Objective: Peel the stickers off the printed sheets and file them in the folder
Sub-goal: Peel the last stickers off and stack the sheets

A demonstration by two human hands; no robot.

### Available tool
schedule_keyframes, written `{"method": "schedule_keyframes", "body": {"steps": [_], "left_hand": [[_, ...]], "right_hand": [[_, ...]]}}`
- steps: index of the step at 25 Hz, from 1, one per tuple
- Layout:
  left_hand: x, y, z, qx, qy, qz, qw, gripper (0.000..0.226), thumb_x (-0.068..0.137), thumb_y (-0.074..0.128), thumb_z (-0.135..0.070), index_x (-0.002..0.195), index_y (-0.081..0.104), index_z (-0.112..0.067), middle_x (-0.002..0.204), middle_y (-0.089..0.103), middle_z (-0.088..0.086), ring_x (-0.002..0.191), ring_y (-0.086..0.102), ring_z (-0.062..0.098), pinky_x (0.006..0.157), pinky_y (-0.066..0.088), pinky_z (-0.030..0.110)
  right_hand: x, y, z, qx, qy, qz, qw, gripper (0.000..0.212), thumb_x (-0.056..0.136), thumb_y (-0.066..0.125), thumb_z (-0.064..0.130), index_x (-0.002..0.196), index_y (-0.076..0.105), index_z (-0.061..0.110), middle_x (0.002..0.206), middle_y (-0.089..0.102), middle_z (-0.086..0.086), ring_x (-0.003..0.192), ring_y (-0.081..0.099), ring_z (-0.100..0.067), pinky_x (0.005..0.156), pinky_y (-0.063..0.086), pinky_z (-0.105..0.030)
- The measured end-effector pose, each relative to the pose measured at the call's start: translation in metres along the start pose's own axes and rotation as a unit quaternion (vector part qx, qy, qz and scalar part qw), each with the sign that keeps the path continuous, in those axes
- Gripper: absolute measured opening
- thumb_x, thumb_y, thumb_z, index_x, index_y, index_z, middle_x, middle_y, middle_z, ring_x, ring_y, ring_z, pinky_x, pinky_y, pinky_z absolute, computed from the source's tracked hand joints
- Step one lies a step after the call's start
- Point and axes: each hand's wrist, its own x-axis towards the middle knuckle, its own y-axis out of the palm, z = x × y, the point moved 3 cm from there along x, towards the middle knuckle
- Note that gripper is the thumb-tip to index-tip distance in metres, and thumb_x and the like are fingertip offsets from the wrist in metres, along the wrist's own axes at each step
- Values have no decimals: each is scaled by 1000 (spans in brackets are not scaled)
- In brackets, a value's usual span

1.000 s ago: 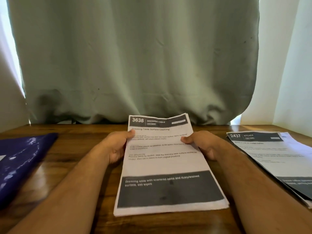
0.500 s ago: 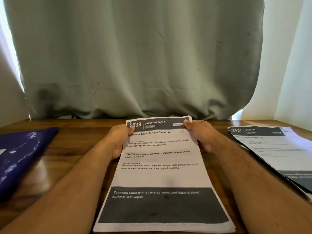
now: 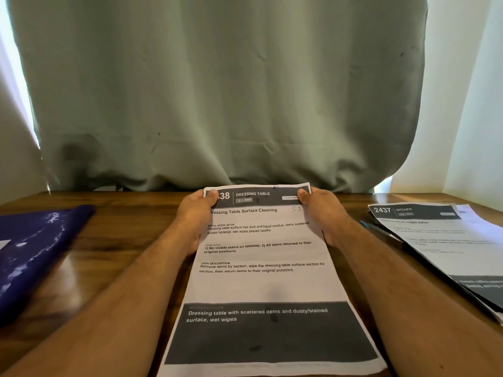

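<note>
between both hands [image 3: 196,213] [image 3: 321,213], the printed sheet [image 3: 261,281], pinched at its top corners

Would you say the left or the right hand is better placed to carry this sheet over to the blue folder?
Left, probably. The blue folder lies left of the Dressing Table sheet, beside the left hand; the right hand would have to cross over.

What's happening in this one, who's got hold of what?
A person holds a printed sheet headed "Dressing Table" over a wooden table, the left hand and right hand each pinching a top corner. A stack of other sheets, the top one headed "Kitchen", lies to the right, and a dark blue folder lies to the left. No sticker can be made out on the held sheet.
</note>
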Motion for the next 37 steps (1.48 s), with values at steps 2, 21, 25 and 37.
{"method": "schedule_keyframes", "body": {"steps": [2, 21, 25, 37], "left_hand": [[-1, 1, 1, -2, 0, -2, 1000, 19, 106, 47, -21, 105, 62, -9, 81, 72, 13, 57, 70, 21, 45, 56, 32], [14, 133, -16, 599, 268, 229, 719, 39, 107, 32, -24, 137, 57, -24, 144, 57, 2, 140, 42, 20, 122, 0, 44], [17, 140, 6, 547, 311, 190, 754, 41, 103, 40, -18, 138, 56, -35, 138, 62, -6, 129, 52, 17, 121, 12, 44], [15, 136, 24, 513, 309, 130, 790, 11, 101, 53, -27, 105, 50, -36, 96, 68, -10, 89, 64, 15, 78, 50, 33]], "right_hand": [[0, -2, 0, -3, 8, -10, 1000, 29, 102, 49, 16, 122, 59, -3, 101, 61, -7, 68, 57, -11, 57, 50, -20], [4, -4, 0, -13, -23, -11, 1000, 26, 100, 53, 12, 84, 73, 7, 70, 70, -3, 64, 62, -13, 58, 49, -24], [9, -18, -4, -91, 15, -24, 995, 24, 101, 51, 16, 91, 72, 10, 76, 67, -3, 68, 58, -13, 57, 44, -24], [5, -76, 15, -652, -22, -106, 750, 28, 95, 51, 14, 120, 62, 12, 124, 63, -13, 112, 61, -34, 91, 48, -41]]}}
